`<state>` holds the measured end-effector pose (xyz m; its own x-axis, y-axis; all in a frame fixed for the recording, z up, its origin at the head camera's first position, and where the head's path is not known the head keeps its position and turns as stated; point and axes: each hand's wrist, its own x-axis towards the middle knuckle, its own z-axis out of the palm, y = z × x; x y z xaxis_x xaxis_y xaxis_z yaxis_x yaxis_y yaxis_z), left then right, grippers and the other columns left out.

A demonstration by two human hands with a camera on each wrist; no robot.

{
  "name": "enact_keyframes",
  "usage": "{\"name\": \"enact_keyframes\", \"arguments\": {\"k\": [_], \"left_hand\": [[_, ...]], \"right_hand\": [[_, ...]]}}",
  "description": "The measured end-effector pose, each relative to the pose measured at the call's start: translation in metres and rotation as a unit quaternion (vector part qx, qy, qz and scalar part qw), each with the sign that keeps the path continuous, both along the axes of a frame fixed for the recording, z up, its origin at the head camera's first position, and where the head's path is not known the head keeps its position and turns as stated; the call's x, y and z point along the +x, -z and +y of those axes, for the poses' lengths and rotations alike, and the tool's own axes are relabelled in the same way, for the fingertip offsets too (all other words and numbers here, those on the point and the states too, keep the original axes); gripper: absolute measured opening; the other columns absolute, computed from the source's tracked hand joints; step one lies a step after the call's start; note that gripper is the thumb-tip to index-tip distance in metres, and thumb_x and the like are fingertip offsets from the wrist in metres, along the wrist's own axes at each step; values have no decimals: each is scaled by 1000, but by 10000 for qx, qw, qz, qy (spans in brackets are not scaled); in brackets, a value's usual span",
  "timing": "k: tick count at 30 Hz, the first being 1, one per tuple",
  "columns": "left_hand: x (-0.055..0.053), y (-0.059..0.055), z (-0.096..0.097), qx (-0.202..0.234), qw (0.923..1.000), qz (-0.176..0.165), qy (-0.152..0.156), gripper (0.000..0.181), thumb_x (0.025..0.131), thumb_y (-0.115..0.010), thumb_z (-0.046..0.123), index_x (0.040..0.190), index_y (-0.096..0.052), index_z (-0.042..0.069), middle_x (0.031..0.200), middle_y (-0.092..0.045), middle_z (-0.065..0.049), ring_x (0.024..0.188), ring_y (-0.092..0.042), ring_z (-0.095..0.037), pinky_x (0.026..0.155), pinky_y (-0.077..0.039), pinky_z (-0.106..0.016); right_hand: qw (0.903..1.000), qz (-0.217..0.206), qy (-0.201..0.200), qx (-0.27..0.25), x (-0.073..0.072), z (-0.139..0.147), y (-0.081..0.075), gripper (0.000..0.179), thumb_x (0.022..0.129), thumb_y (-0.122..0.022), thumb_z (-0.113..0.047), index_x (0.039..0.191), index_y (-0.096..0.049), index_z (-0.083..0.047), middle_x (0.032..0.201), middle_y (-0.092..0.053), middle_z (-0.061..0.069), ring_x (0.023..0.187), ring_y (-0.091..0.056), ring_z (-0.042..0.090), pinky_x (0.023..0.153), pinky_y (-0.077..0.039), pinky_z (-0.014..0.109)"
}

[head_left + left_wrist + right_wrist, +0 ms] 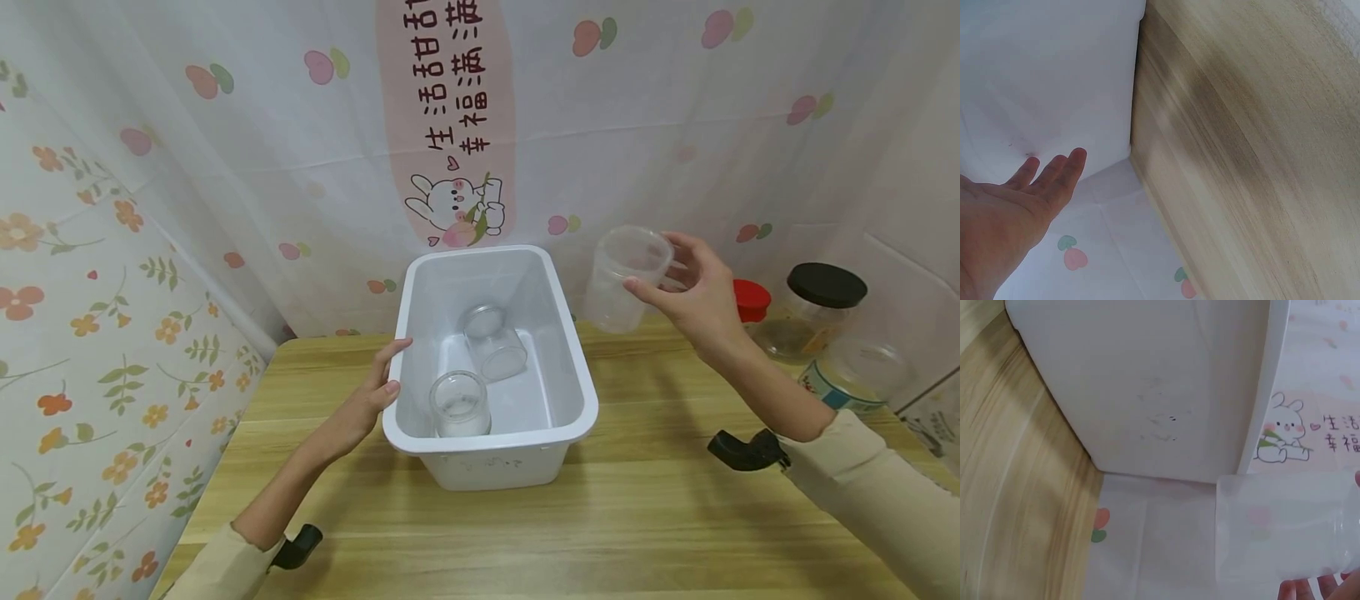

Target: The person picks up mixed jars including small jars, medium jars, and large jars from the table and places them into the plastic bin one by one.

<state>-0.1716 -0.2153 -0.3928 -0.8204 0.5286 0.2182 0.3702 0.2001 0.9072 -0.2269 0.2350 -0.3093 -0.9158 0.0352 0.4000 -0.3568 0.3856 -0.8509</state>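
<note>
In the head view my right hand holds a clear plastic jar up near its rim, thumb on the near side. The jar hangs right of a white plastic bin; its pale wall also shows in the right wrist view. My left hand touches the bin's left rim with thumb and index finger. In the left wrist view the other fingers lie straight along the bin's outer wall. Inside the bin, one clear jar stands at the near left; another lies tipped over behind it.
On the wooden table at right are a jar with a black lid, a red lid partly behind my right hand, and a clear jar with a blue-green label. Patterned curtains hang behind and at left.
</note>
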Motion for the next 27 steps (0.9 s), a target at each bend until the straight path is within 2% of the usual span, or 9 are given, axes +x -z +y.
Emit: {"name": "enact_keyframes", "arguments": {"k": [8,20,27], "left_hand": [[0,0,0,2,10000,30,28,58,107,-35,34,159,-11,25,160,-11,-26,134,-31,-48,96,-41,-58],[-1,1,-1,-3,10000,1,9,58,107,-34,35,159,-11,25,159,-13,-24,133,-32,-45,97,-41,-54],[-1,1,-2,16,10000,-12,38,59,106,-35,33,159,-11,25,159,-13,-25,133,-32,-45,97,-43,-47]], "right_hand": [[9993,317,77,185,3,-9,-7,75,86,-84,-23,150,-45,-15,143,-54,10,122,-57,36,92,-51,39],[9972,710,17,249,4,-27,-15,79,80,-88,-14,148,-47,-11,141,-55,9,118,-57,35,97,-48,47],[9939,1022,29,403,3,-37,-19,82,77,-89,-14,148,-48,-10,140,-55,5,119,-55,31,96,-49,41]]}}
